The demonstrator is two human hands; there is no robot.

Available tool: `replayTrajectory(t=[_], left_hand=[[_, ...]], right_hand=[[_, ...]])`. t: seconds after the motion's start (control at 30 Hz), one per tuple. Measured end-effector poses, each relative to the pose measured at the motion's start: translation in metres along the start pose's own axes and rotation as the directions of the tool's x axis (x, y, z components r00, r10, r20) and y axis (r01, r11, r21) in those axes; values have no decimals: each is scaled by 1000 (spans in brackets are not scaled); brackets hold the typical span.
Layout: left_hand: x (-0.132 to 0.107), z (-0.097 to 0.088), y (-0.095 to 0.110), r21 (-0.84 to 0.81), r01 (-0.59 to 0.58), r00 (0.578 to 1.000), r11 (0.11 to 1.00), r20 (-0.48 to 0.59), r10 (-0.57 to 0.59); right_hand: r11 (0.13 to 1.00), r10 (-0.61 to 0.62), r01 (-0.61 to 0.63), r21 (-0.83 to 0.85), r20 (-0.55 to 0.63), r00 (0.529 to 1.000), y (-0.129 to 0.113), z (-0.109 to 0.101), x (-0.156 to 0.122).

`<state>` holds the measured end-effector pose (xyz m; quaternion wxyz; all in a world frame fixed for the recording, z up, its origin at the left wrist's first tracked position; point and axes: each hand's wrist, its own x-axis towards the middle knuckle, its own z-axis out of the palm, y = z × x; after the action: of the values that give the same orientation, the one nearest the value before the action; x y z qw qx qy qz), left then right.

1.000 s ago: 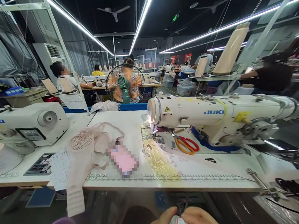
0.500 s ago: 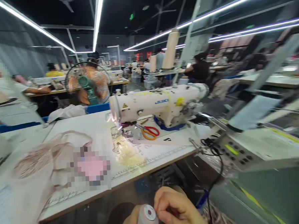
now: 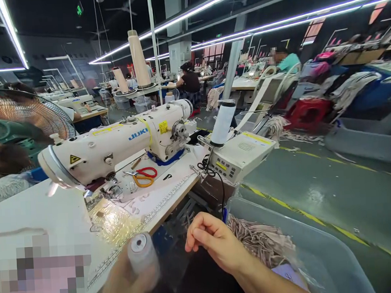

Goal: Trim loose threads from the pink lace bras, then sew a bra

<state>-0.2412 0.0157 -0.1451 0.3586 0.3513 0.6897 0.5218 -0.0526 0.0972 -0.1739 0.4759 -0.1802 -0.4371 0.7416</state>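
Just below the white sewing table's (image 3: 31, 212) edge, the left hand (image 3: 119, 284) grips a small pale-grey plastic thread spool (image 3: 142, 254) upright, while the right hand (image 3: 213, 241), fingertips pinched shut beside it, seemingly works its thread end, which calls for a gentle, steady pull.

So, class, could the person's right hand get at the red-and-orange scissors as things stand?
Probably yes: the right hand looks empty, and only open table edge lies between it and the scissors.

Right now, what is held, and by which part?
The left hand grips a spool by its lower side; the right hand shows nothing held.
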Motion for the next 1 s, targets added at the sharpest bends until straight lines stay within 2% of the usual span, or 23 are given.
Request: replayTrajectory(t=[0.03,0.1,0.23,0.33,0.5,0.67,0.87,1.0], left_hand=[[11,6,7,-41,-10,1000,999,-21,10],[32,17,22,-113,-40,999,993,7,41],[66,42,49,-258,-47,978,965,186,97],[83,60,57,-279,-47,951,959,281,128],[119,87,60,-165,-286,920,944,228,318],[169,119,72,-165,-425,872,890,188,452],[217,162,68,-95,-489,856,867,137,498],[224,181,61,22,-500,856,866,165,490]], right_hand=[[1000,14,-14,1,-21,1000,0,-4,-1],[1000,31,-31,-1,-59,998,-1,-11,-2],[999,30,-34,-38,-110,993,-6,-28,-4],[997,30,-39,-61,-141,990,-9,-39,-5],[997,29,-41,-69,-166,986,-11,-51,-9],[996,41,-55,-72,-180,983,-11,-60,-13],[994,70,-87,-70,-216,974,-4,-64,-21],[991,103,-119,-65,-219,970,6,-65,-26]])
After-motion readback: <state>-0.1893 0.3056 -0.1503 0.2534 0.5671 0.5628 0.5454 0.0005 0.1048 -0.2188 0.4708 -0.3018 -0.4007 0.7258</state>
